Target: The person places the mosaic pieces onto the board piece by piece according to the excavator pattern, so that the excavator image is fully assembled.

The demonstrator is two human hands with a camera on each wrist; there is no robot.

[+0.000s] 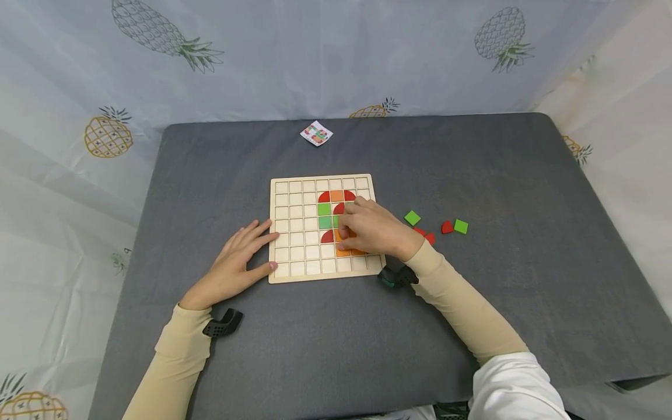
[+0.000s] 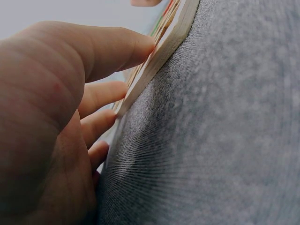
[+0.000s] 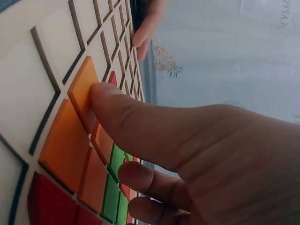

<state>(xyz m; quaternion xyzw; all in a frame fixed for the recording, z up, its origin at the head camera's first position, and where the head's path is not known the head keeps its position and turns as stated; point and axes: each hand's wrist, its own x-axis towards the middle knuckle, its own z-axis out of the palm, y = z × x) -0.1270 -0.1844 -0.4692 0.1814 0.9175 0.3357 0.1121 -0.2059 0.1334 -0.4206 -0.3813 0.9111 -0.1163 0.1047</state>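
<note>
Nearest the head camera, a white sleeve leads to the right hand, bent over colored tiles on the wooden grid board mid-table; loose green and red pieces lie rightward. The relaxed left hand touches the board's left edge.

Left wrist: its thumb meets the rim.

Right wrist: the unclenched right hand's thumb presses an orange tile.

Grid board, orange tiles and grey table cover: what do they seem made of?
Grid board: likely wood, matte, judging by its pale tan edge. Orange tiles: perhaps painted wood, though plastic is possible; smooth, even colour, faint sheen. Grey table cover: apparently woven fabric, matte, with fine weave showing.
</note>
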